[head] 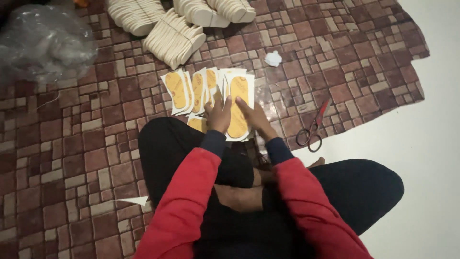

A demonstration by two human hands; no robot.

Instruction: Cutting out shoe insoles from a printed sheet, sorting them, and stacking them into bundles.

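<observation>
Hands, left [219, 115] and right [254, 116], press flat with fingers spread on a yellow oval sticker sheet [238, 103] on the floor mat [72, 144], other sheets [184, 91] fanned beside, foam soles [173, 38] stacked untouched beyond.

Yellow oval sticker sheet [238, 108] with white backing, lying flat on the brick-patterned floor mat, rightmost of a fanned row, pressed under both hands.

I am wearing a red top with long sleeves ending in dark navy ribbed cuffs at my left hand [219, 115] and right hand [254, 116], plus dark trousers.
</observation>
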